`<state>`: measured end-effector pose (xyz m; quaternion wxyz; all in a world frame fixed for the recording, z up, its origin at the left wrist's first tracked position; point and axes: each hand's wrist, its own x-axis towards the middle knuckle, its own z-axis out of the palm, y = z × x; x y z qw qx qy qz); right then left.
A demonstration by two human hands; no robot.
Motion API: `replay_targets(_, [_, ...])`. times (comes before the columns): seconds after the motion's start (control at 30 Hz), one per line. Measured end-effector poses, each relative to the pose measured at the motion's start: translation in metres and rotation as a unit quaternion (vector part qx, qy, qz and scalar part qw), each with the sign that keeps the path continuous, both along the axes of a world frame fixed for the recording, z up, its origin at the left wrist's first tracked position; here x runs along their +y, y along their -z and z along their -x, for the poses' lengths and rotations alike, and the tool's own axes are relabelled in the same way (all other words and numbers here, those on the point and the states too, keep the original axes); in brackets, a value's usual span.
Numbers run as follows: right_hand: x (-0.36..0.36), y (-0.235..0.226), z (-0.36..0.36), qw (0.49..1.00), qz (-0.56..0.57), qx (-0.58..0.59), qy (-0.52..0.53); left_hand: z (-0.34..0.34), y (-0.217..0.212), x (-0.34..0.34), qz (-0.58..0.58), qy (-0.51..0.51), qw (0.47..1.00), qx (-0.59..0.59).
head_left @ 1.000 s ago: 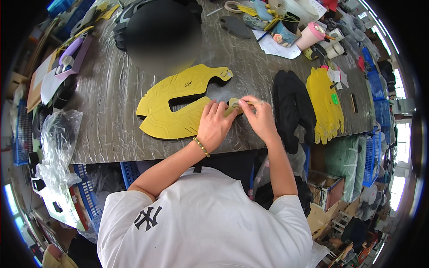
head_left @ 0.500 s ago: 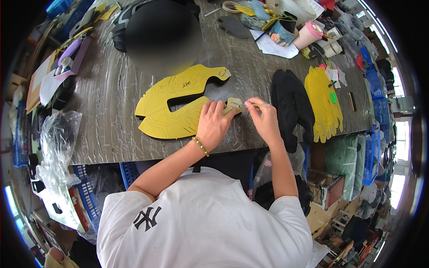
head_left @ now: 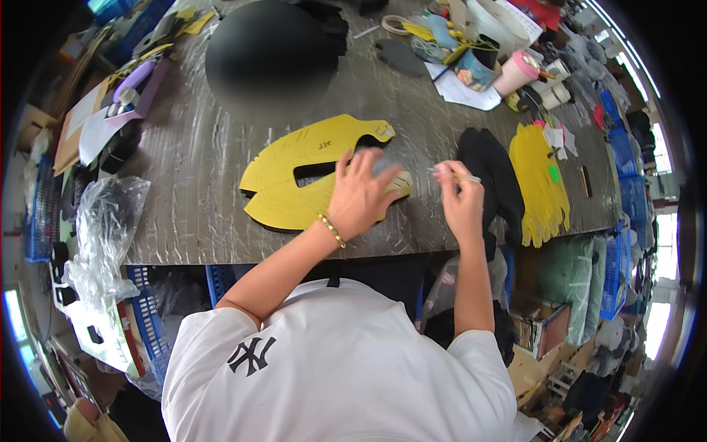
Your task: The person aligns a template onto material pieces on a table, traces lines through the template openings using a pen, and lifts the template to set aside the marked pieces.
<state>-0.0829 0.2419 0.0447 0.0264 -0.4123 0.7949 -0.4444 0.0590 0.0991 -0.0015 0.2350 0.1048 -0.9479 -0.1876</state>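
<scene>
A U-shaped yellow piece [head_left: 291, 206] with fine lines drawn on it, like a shoe-upper pattern, lies on black layers of matching outline. Over its near arm is my left hand [head_left: 359, 193], palm down, its fingers spread and smeared by motion. Whether the fingertips touch the piece, I cannot tell. To the right, above the bare tabletop, my right hand [head_left: 460, 195] pinches a thin pen-like stick [head_left: 474, 178]; its fine tip points left toward the piece's right end. Most of the stick is hidden by the fingers.
Right of my right hand lie a stack of black cut pieces [head_left: 495, 180] and a pile of yellow pieces [head_left: 541, 188]. A pink cup [head_left: 518, 72], papers [head_left: 464, 90] and a tape roll [head_left: 395, 25] stand farther back. Clear plastic bags [head_left: 110, 221] hang at the left.
My left hand has lifted its fingers from the near arm's right end and spread them. My right hand has drawn back to the right with the stick. The whole view has shifted slightly.
</scene>
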Motion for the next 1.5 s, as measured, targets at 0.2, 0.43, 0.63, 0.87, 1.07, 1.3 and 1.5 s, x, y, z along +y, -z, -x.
replay_targets(0.2, [-0.001, -0.003, 0.009, 0.994, 0.037, 0.1, -0.006, -0.027, 0.018, -0.106, -0.001, -0.173, 0.985, -0.005])
replay_targets(0.43, [-0.023, -0.004, 0.007, 0.999, 0.0, 0.032, -0.033, -0.032, 0.027, -0.125, -0.071, -0.149, 0.984, -0.073])
replay_targets(0.63, [-0.06, -0.005, 0.042, 0.998, -0.001, 0.038, -0.041, -0.03, 0.001, -0.11, -0.034, -0.13, 0.99, 0.043])
replay_targets(0.87, [-0.141, 0.024, 0.052, 0.979, -0.046, 0.055, -0.191, -0.109, -0.073, -0.139, -0.431, -0.018, 0.891, 0.143])
replay_targets(1.07, [-0.184, 0.037, 0.013, 0.901, -0.239, 0.138, -0.334, -0.217, -0.095, -0.173, -0.512, 0.019, 0.805, 0.298])
replay_targets(1.3, [-0.174, 0.039, 0.0, 0.901, -0.244, 0.16, -0.321, -0.251, -0.075, -0.179, -0.537, 0.003, 0.771, 0.342])
replay_targets(1.5, [-0.121, 0.006, -0.021, 0.916, -0.069, 0.34, -0.201, -0.185, -0.062, -0.181, -0.609, 0.084, 0.745, 0.259])
